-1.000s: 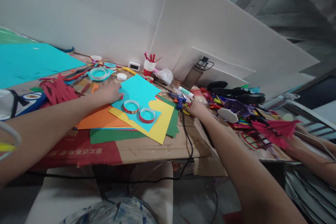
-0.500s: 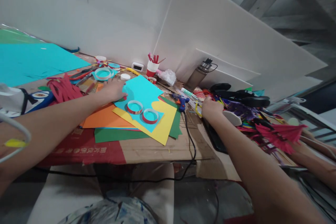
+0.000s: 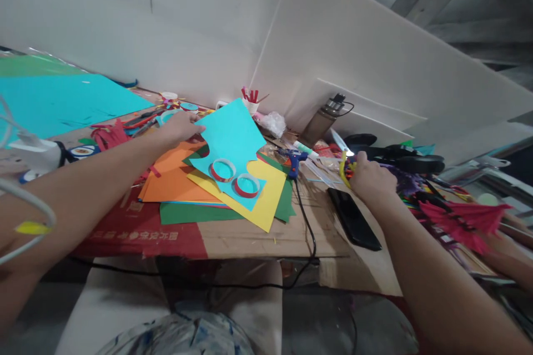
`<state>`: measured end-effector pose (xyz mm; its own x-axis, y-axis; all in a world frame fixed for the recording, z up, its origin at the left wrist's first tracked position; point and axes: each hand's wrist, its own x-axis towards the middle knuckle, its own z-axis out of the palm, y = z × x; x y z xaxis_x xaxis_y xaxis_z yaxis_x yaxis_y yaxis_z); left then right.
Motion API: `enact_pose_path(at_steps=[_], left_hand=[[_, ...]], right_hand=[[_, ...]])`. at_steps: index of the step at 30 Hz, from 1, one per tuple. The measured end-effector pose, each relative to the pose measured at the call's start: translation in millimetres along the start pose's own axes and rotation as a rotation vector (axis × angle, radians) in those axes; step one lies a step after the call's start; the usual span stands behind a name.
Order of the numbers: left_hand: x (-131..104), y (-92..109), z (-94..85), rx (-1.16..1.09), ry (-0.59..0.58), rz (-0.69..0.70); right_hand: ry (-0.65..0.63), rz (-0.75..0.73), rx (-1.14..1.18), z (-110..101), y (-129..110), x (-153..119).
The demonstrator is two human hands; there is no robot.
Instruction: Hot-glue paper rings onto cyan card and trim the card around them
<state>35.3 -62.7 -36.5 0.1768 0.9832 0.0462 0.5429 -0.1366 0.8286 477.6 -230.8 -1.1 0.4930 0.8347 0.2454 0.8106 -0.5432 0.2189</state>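
Observation:
My left hand point(image 3: 183, 126) is closed on the left edge of a light-blue paper sheet point(image 3: 233, 130), whose far part is tilted up. The sheet has curved cut-outs, and two red-and-white rings point(image 3: 222, 171) sit on its near part. At the right, my right hand point(image 3: 372, 177) is closed around the yellow handle of what look like scissors point(image 3: 345, 166), with a shiny blade pointing up and away. Yellow paper point(image 3: 266, 199), orange paper point(image 3: 166, 180) and green paper point(image 3: 187, 212) lie under the blue sheet. A black phone point(image 3: 353, 219) lies close to my right hand.
A blue glue gun point(image 3: 296, 162) trails a black cable off the table's front edge. Behind stand a grey bottle point(image 3: 322, 120) and a paper cup point(image 3: 250, 105) of red sticks. Pink strips point(image 3: 109, 137) lie left. At the far right is another person's arm point(image 3: 508, 255).
My left hand has raised the far part of the blue sheet. My right hand has moved right, lifting the yellow-handled scissors and uncovering the phone. The view has shifted slightly.

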Motion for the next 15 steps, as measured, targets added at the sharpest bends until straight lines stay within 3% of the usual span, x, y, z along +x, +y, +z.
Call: enact_pose_path(at_steps=[6, 11, 13, 15], left_hand=[[0.4, -2.4, -1.1, -0.354, -0.019, 0.042], [-6.1, 7.3, 6.1, -0.546, 0.019, 0.010], [-8.4, 12.5, 7.6, -0.616, 0.016, 0.009], [-9.3, 16.6, 7.5, -0.706, 0.024, 0.042]], right_hand=[[0.100, -0.034, 0.067, -5.4, -16.1, -12.1], [0.132, -0.013, 0.097, -2.4, -1.7, -1.1], [0.214, -0.027, 0.314, 0.0, 3.2, 2.5], [0.226, -0.045, 0.701, 1.7, -2.1, 2.3]])
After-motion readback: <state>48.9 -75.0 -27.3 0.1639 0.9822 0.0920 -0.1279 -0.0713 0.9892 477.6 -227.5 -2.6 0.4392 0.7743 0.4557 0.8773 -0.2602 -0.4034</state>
